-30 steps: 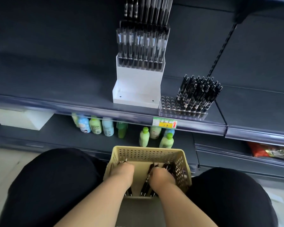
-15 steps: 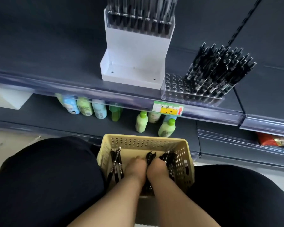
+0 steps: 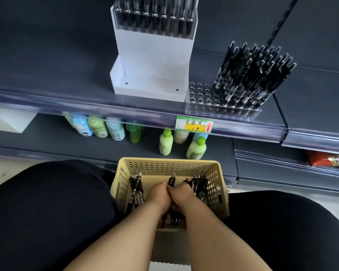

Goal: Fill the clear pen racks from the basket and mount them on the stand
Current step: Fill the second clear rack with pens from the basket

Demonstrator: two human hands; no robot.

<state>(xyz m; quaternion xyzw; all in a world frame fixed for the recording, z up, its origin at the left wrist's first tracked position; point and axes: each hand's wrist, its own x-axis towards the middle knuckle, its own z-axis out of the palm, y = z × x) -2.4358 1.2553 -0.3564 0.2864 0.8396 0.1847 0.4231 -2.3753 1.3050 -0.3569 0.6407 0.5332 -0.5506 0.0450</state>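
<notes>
We face the shelf (image 3: pixel 47 98) w/ the white stand (image 3: pixel 153 61) on it, one mounted rack (image 3: pixel 155 20) already full up top. Just beside it, the clear rack (image 3: pixel 204 106) is mostly full, w/ its left holes empty. The basket (image 3: pixel 164 161) sits btwn our knees. Both hands are down in it, knuckles touching: left hand (image 3: pixel 159 194) and right hand (image 3: pixel 181 196) curl their fingers round a bunch of pens (image 3: pixel 171 181), fingertips hidden. Risks, as we judge: the bunch looks loose, so pens may slip on the lift and drop past the basket. Bumping the rack's leaning pens could also tip it off the shelf edge.
</notes>
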